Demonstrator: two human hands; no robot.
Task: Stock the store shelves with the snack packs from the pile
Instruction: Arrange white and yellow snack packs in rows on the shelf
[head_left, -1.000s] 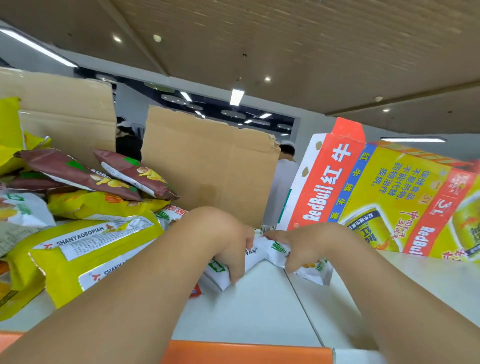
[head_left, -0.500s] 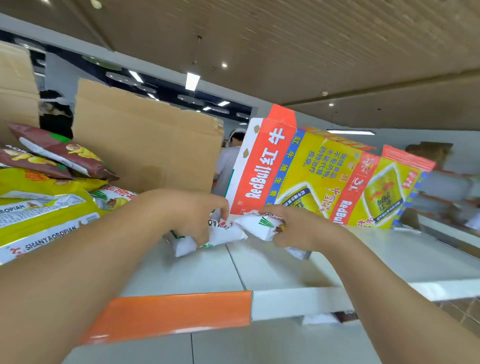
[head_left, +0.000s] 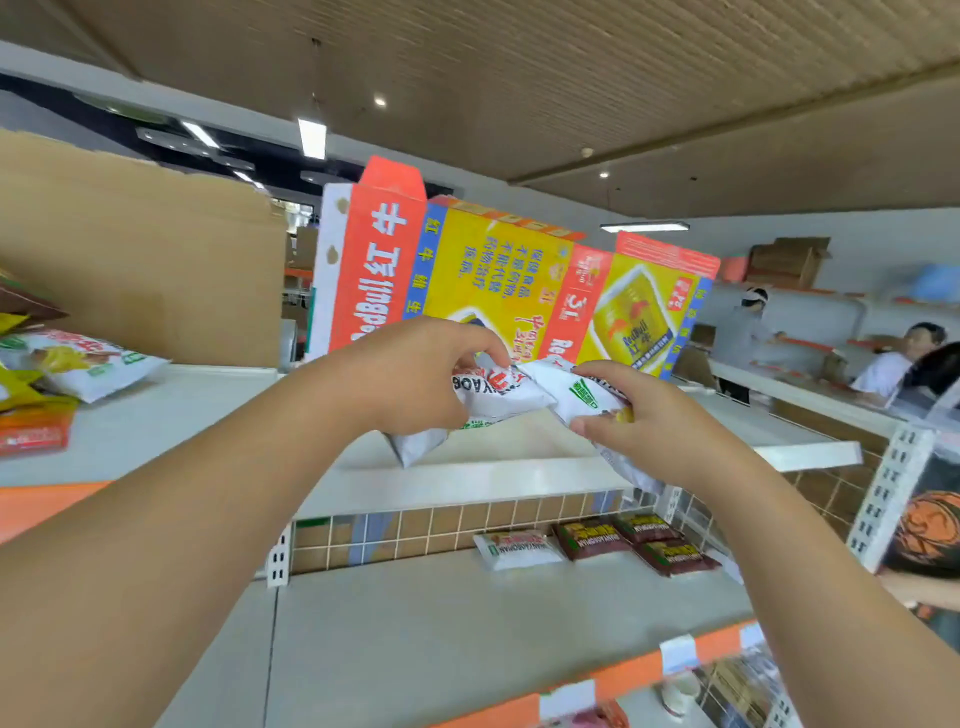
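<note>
My left hand (head_left: 415, 379) grips a white snack pack (head_left: 493, 395) with red lettering, held above the top shelf (head_left: 467, 480). My right hand (head_left: 644, 421) grips a second white snack pack (head_left: 584, 395) with a green label, touching the first. The pile of snack packs (head_left: 67, 364) lies at the far left on the top shelf. On the lower shelf (head_left: 467, 623) lie a white pack (head_left: 517, 548) and three brown packs (head_left: 628, 538) side by side against the back grid.
A flattened Red Bull carton (head_left: 498, 275) stands behind my hands, with brown cardboard (head_left: 145, 260) to its left. Two people (head_left: 893, 364) are at the far right by other shelves. A white shelf upright (head_left: 883, 493) rises on the right.
Both hands lifted the two white packs off the top shelf and carried them rightward. The view swung right and down, so the lower shelf with its packs now shows.
</note>
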